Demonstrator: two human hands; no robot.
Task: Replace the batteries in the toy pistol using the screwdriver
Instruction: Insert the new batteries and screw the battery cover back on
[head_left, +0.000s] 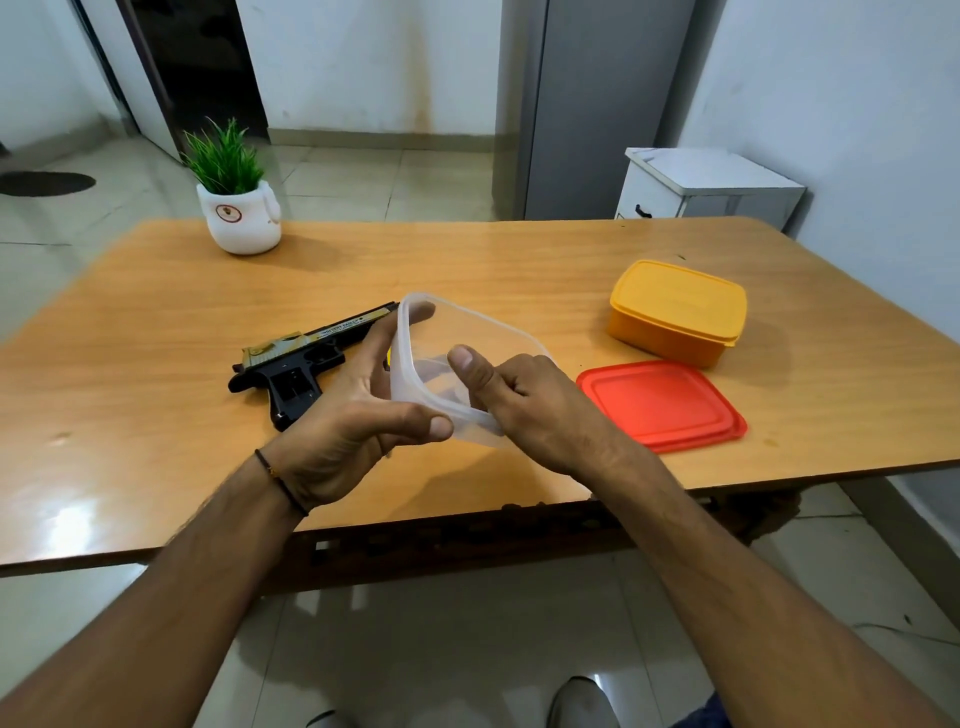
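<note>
My left hand (343, 421) and right hand (524, 405) both grip the clear tub (470, 319); toy pistol (291, 364) lies untouched, battery swap not started.

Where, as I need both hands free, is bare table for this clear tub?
Bare table: near-left corner beside the toy pistol, and the far strip between potted plant and yellow box. Crowded: right, around the red lid.

Open tabletop (130, 338) lies left of the toy pistol (291, 366); the clear container (467, 332), red lid (662, 405) and yellow box (675, 312) obstruct centre and right.
</note>
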